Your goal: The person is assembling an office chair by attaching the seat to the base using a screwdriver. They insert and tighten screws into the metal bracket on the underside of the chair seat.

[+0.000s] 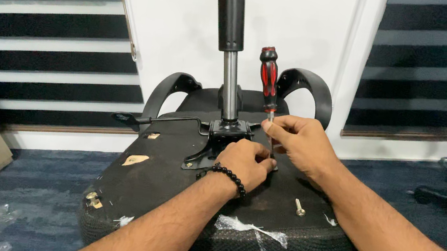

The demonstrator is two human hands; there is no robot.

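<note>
Blue carpet, striped blinds behind upturned chair seat [170,187]. We work at black metal plate [220,142] on seat's underside, below gas cylinder [230,84]. Our right hand [299,143] pinches shaft of red-black screwdriver [268,80], standing upright beside plate. Our left hand [244,162], fingers curled together, touches plate near tip. Loose screw [300,207] lies on seat, right of plate.

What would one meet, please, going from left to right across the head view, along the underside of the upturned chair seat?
Brass fitting → tan sticker → lever knob → left hand → right hand holding the red-and-black screwdriver → loose screw.
</note>
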